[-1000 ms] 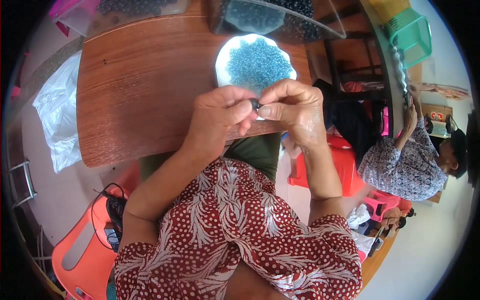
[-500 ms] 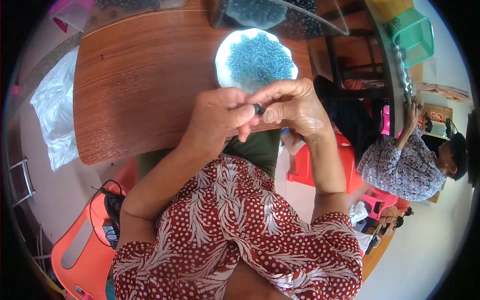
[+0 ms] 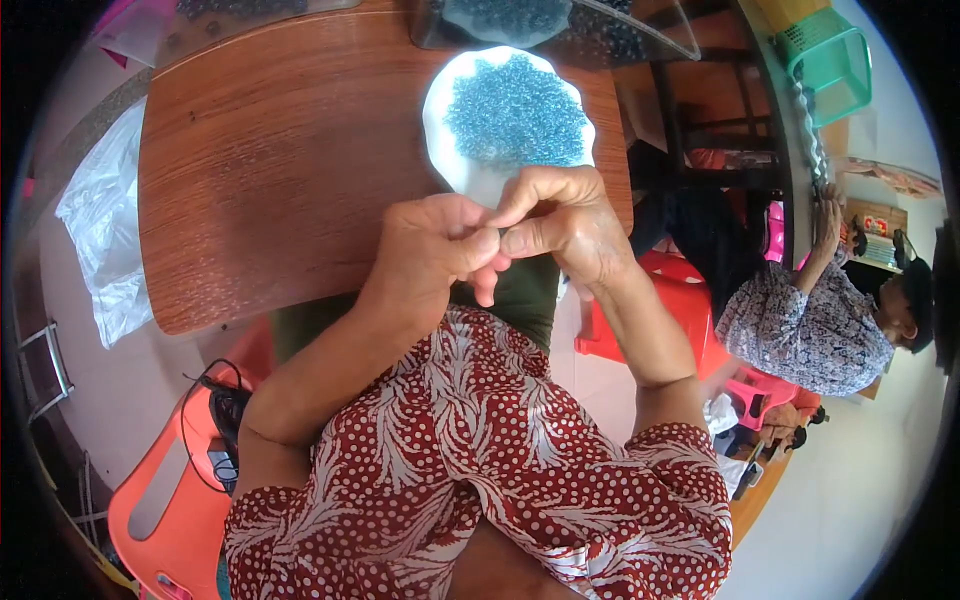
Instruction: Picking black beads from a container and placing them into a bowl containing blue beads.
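My left hand (image 3: 425, 245) and my right hand (image 3: 570, 230) meet fingertip to fingertip above the near edge of the wooden table (image 3: 260, 190). Each has thumb and forefinger pinched. Between the pinches sits a small black piece, almost wholly covered by the fingertips; its exact kind cannot be made out. Just beyond the hands, a white scalloped plate (image 3: 438, 130) carries a heap of tiny clear bluish pieces (image 3: 515, 112). My right hand overlaps the plate's near rim in the picture.
A clear plastic box (image 3: 432, 28) with dark round pieces stands at the table's far side. A white plastic bag (image 3: 105, 225) hangs off to the left. Orange chair (image 3: 150, 515) at lower left, red stool (image 3: 660, 325) at right. Another person (image 3: 805, 325) works at a table farther right.
My fingertips have closed in over the small black piece, which showed more plainly before. The right hand has shifted slightly left, its fingers more bent.
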A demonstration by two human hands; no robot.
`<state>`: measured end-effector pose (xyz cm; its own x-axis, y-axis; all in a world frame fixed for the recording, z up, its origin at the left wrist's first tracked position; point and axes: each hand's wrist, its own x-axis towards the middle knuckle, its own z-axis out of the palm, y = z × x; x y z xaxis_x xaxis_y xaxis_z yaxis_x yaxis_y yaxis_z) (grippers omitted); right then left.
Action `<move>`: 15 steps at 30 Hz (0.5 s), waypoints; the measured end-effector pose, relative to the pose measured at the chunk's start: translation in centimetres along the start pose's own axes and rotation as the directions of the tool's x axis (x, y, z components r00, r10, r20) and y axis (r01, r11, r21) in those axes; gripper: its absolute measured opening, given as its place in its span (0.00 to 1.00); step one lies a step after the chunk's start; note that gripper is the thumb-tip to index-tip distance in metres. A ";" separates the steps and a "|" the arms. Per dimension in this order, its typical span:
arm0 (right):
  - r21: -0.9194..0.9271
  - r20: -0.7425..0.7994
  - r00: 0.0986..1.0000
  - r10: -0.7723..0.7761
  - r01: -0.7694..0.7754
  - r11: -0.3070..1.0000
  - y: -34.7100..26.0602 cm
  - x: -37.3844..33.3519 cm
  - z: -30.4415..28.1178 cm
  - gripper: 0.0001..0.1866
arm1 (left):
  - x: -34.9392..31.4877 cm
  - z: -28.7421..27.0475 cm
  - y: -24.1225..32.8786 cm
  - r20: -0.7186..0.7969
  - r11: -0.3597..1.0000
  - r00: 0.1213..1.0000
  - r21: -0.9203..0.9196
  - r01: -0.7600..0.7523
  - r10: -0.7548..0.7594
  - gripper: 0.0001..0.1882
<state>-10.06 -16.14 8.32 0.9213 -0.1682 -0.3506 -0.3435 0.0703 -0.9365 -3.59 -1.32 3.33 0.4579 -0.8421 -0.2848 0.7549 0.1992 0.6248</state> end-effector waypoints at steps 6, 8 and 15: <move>0.333 0.065 0.996 -0.055 0.030 0.942 1.7 0.7 -1.7 0.10 | 0.2 0.7 1.2 -0.004 0.996 0.997 -0.050 0.079 -0.079 0.09; 0.344 0.097 0.989 -0.116 0.076 0.936 2.4 1.1 -2.5 0.10 | 0.2 0.9 1.3 -0.004 0.998 0.998 -0.034 0.059 -0.059 0.10; 0.315 0.150 0.962 -0.228 0.173 0.933 2.7 1.3 -2.7 0.11 | 0.2 1.1 0.2 -0.029 0.997 1.000 0.071 -0.003 0.005 0.10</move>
<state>-10.25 -18.81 5.29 0.9920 -0.0302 -0.1222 -0.1043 0.3459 -0.9325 -3.83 -2.00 4.16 0.4753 -0.8262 -0.3026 0.7184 0.1658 0.6756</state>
